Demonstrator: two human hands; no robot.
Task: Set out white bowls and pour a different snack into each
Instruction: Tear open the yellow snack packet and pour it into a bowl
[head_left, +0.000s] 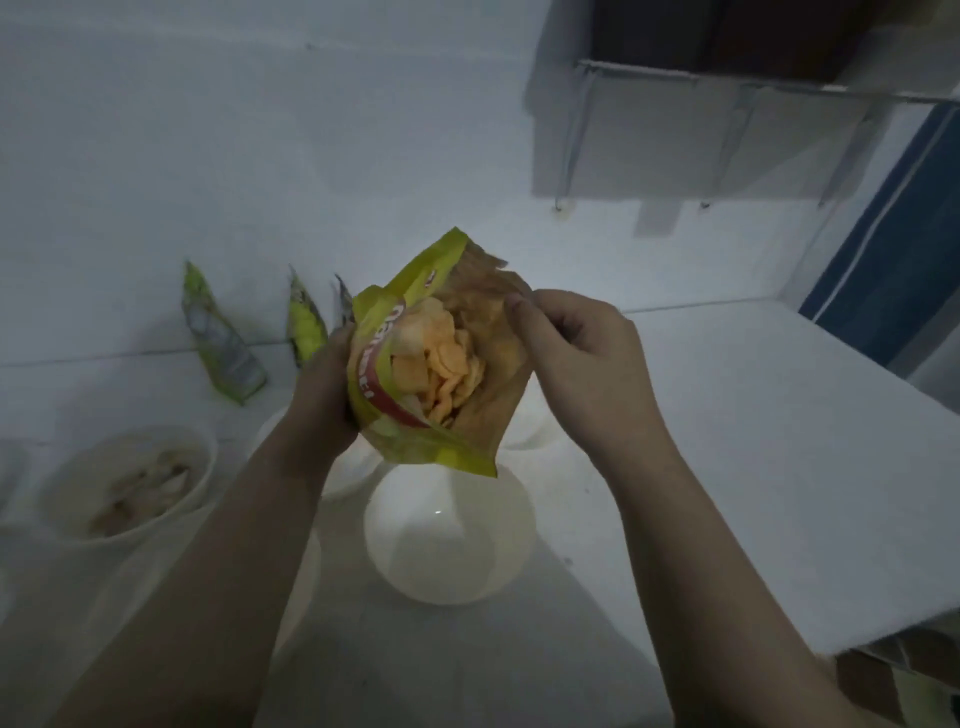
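An opened yellow-green chip bag (410, 441) hangs above the white counter, its mouth facing me with orange chips (447, 364) showing inside. My left hand (324, 384) grips the bag's left side. My right hand (576, 358) pinches the torn right edge of the opening. Directly under the bag stands an empty white bowl (449, 535). At the left, another white bowl (132, 483) holds pale snack pieces. Two more white bowls (353, 473) (530, 436) are partly hidden behind the bag and my arms.
Several green snack packets (221, 338) (306, 327) lean against the white wall at the back left. The counter's right edge (883, 618) drops off near a tiled floor. A wall shelf (727, 83) hangs above at the right, beside a blue curtain (893, 249).
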